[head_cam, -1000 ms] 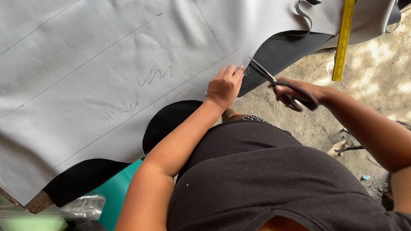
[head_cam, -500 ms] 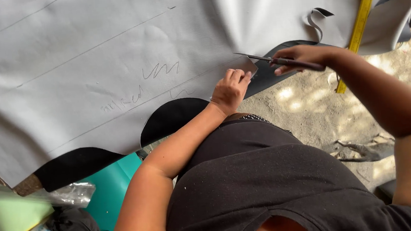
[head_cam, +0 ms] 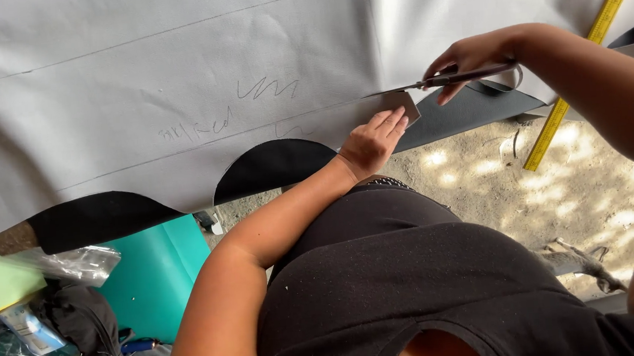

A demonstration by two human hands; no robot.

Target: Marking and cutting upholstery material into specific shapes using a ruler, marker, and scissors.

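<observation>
scissors (head_cam: 430, 83) advanced leftward | right hand (head_cam: 466, 59) fingers grip scissors | left hand (head_cam: 373, 142) flat, released, pressing grey sheet (head_cam: 136, 79)

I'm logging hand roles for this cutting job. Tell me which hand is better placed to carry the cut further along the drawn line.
Right. The right hand already grips the scissors, blades lying along the pencil line on the grey sheet. The left hand lies flat on the sheet's edge, steadying it.

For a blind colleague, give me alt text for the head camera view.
Right hand cuts with scissors along a line on a large grey sheet; left hand presses the sheet's edge. A yellow ruler lies at right.
</observation>
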